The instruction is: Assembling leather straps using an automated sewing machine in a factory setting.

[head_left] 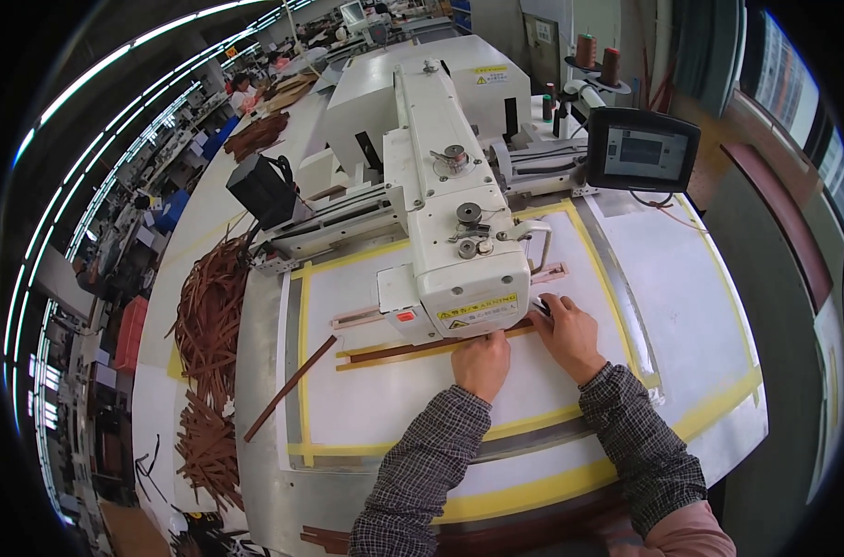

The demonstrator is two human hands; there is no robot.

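A long brown strip (394, 354), which looks like leather, lies in a yellow-edged slot on the white work plate (366, 408). It runs under the head of a white sewing machine (468, 269). My left hand (482, 365) is closed at the strip, just below the machine head, its fingertips partly hidden. Farther right, my right hand (569, 336) is closed, thumb and fingers together at the strip's right end. A small dark piece shows at those fingertips, too small to name. Another brown strip (290, 388) lies slanted across the plate's left edge.
A big heap of brown strips (208, 316) lies left of the plate, with a second bundle (208, 450) nearer me. More strips (324, 538) lie along the front edge. A control screen (640, 153) and thread spools (610, 67) stand at the back right.
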